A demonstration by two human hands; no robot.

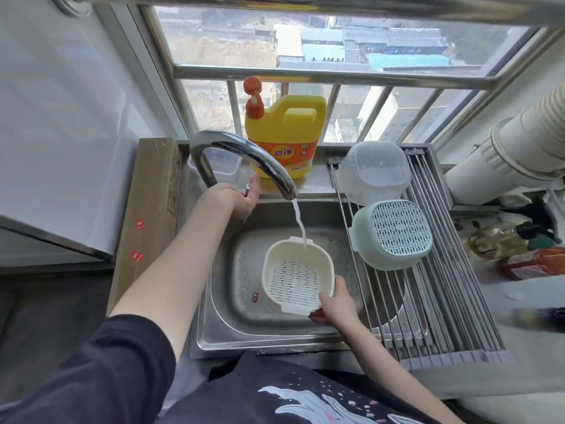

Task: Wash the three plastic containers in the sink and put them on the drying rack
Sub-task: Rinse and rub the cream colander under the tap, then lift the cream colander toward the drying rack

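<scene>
A cream perforated plastic container (297, 270) sits in the steel sink (232, 316) under running water from the faucet (244, 154). My right hand (337, 302) grips its near right rim, with something orange under the palm. My left hand (241, 197) reaches behind the faucet base, fingers around the tap handle, which is mostly hidden. A clear plastic container (374, 174) lies upside down at the far end of the drying rack (452, 301). A pale green perforated container (394, 234) lies upside down just in front of it.
A yellow detergent bottle (287, 133) with an orange pump stands on the sill behind the faucet. A cardboard box (149, 215) leans left of the sink. A white duct pipe (519, 148) and packaged items (532, 263) lie to the right.
</scene>
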